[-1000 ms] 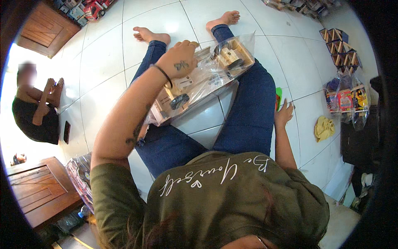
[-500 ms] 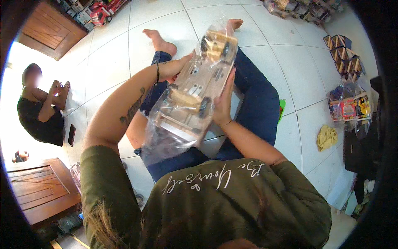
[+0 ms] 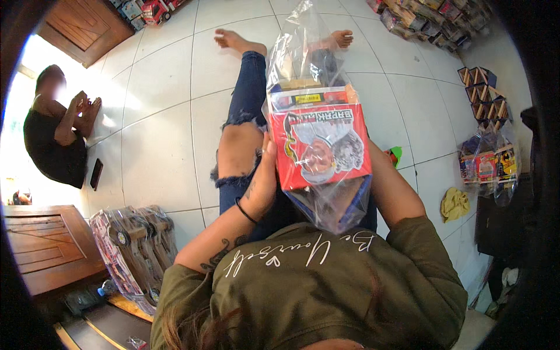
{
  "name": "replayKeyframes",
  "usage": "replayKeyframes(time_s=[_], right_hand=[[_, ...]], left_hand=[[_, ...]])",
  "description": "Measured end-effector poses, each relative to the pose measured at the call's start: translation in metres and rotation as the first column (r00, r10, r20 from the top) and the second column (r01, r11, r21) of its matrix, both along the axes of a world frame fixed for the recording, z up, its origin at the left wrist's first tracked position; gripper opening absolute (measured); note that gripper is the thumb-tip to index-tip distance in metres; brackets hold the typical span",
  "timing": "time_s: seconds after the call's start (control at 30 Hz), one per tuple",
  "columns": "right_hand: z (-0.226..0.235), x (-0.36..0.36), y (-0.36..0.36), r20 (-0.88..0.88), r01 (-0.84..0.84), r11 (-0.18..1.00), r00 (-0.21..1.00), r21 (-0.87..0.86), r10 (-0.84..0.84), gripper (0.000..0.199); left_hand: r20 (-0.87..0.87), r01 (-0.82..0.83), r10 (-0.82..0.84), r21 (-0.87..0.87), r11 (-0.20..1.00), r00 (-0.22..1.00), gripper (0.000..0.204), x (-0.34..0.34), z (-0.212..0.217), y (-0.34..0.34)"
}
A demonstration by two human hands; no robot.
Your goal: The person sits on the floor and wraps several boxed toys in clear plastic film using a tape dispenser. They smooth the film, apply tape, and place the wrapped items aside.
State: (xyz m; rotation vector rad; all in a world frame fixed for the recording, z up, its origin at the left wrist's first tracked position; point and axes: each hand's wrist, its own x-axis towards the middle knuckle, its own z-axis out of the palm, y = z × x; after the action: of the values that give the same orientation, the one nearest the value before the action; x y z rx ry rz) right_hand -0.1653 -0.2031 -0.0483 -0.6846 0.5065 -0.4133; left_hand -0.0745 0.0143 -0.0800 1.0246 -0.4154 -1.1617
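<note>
Before my chest, above my lap, I hold a wooden toy truck (image 3: pixel 321 137) in a loose clear plastic bag (image 3: pixel 303 35). Its red printed panel with a picture of figures faces up, and dark blue edges show at the near end. My left hand (image 3: pixel 265 178) is closed on the left side, its thumb along the edge and its fingers hidden beneath. Against the right side rests my right hand (image 3: pixel 372 153), largely covered by the truck; its fingers are out of sight.
Several bagged toy trucks (image 3: pixel 134 245) stand at my left. Triangular wooden parts (image 3: pixel 485 93), bagged printed pieces (image 3: pixel 489 158) and a yellow cloth (image 3: pixel 455 204) lie on the right. A person (image 3: pixel 55 131) sits at the left near a phone (image 3: pixel 97 174). More bagged goods (image 3: pixel 437 20) lie far right.
The toy truck has been turned over from its wheeled underside to its red printed panel and drawn nearer my chest. My left hand has come back toward me.
</note>
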Motion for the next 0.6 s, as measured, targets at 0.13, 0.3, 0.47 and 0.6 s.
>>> replayKeyframes(time_s=[0.13,0.3,0.47,0.6], right_hand=[[-0.011,-0.006,-0.007,-0.097,0.103,0.917,0.984,-0.385,-0.151,0.063],[0.053,0.012,-0.031,0.031,0.037,0.031,0.983,-0.999,-0.184,0.058],[0.157,0.063,-0.052,-0.494,-0.519,0.012,0.807,-0.855,-0.324,0.034],[0.136,0.049,-0.055,-0.289,-0.267,0.130,0.938,-0.955,-0.193,0.069]], left_hand=[[-0.036,0.069,-0.069,-0.004,0.998,0.997,0.055,0.009,0.000,0.003],[0.440,-0.046,0.068,-0.060,0.997,0.896,0.069,0.027,0.011,-0.007],[0.773,-0.094,0.068,-0.011,0.995,0.631,0.079,0.083,0.061,-0.061],[0.970,0.020,-0.071,0.068,0.997,0.233,0.055,0.114,0.099,-0.112]])
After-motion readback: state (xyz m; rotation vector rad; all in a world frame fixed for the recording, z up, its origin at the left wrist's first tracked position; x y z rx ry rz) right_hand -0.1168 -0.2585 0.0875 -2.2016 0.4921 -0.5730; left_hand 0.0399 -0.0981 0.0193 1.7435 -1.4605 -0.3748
